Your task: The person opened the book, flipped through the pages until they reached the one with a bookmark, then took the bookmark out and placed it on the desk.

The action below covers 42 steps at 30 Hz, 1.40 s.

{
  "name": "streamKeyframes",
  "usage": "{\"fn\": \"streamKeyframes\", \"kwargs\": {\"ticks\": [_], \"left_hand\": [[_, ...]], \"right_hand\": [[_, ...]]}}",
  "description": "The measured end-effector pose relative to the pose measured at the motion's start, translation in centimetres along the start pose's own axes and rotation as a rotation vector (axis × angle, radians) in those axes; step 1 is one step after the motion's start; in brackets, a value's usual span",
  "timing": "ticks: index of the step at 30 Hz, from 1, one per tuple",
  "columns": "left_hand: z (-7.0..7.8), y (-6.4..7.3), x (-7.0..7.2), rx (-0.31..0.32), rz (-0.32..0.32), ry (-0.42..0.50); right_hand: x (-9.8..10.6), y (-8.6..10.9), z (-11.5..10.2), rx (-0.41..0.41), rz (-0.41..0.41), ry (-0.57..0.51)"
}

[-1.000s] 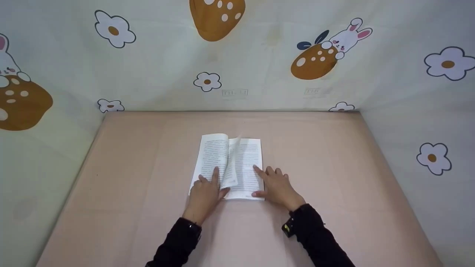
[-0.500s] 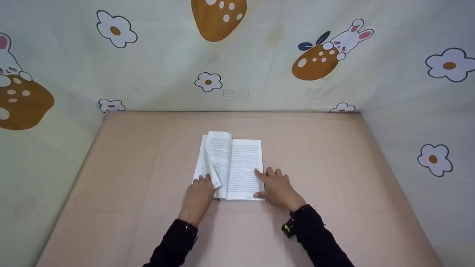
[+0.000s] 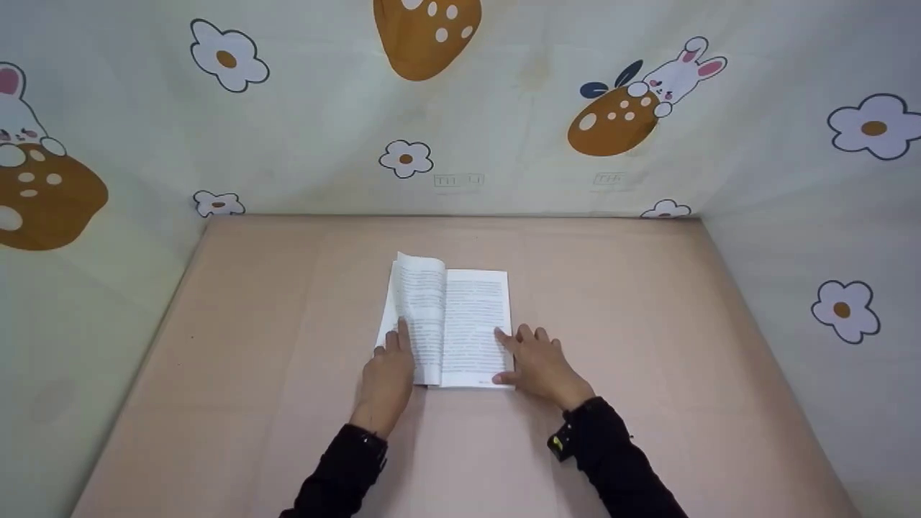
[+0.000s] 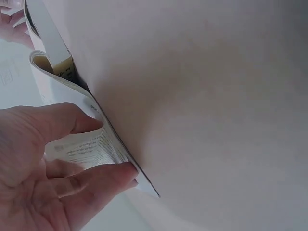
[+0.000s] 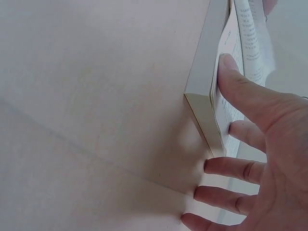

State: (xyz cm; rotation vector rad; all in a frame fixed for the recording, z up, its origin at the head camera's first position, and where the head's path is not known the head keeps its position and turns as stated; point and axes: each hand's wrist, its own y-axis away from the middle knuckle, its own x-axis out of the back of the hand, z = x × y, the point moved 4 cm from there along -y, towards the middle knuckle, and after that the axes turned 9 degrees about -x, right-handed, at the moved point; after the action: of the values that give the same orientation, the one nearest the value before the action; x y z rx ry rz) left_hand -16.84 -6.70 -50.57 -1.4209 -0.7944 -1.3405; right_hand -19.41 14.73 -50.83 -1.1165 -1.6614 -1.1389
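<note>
An open book (image 3: 475,316) with printed white pages lies on the table, its left pages bowed up near the spine. My left hand (image 3: 387,378) rests on the left-hand pages, index finger stretched along them. In the left wrist view, the thumb touches the bowed page (image 4: 79,149) near its lower edge, and a fingertip lies by the outer edge of the stack. My right hand (image 3: 543,363) lies at the book's right edge with thumb and index finger on the right page. In the right wrist view, the other fingers (image 5: 231,168) reach down beside the thick page block (image 5: 199,77).
A pinkish-beige cover (image 3: 611,288) spreads over the table around the book. Pale cloth walls (image 3: 309,129) printed with flowers and rabbits enclose the back and both sides. Black sleeves (image 3: 338,471) cover both forearms, and a dark wrist device (image 3: 561,440) shows at the right cuff.
A lifted page has gone over from the right side to the left. My left hand shifted left with it, then its index finger straightened onto the page. The right hand stays in place.
</note>
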Motion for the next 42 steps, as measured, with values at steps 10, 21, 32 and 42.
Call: {"fn": "streamKeyframes", "kwargs": {"ticks": [10,21,32,42], "left_hand": [[-0.01,0.07,0.16,-0.043,-0.083,-0.008],[-0.34,0.17,-0.11,-0.072,-0.154,-0.084],[0.49,0.31,0.22,-0.162,-0.010,-0.155],[0.26,0.04,0.11,-0.097,-0.112,-0.021]], "right_hand": [[0.02,0.03,0.01,-0.006,-0.013,-0.009],[0.19,0.06,-0.11,-0.021,-0.064,-0.025],[0.36,0.12,-0.35,-0.063,-0.121,-0.027],[0.20,0.04,-0.14,-0.078,-0.148,-0.055]]}}
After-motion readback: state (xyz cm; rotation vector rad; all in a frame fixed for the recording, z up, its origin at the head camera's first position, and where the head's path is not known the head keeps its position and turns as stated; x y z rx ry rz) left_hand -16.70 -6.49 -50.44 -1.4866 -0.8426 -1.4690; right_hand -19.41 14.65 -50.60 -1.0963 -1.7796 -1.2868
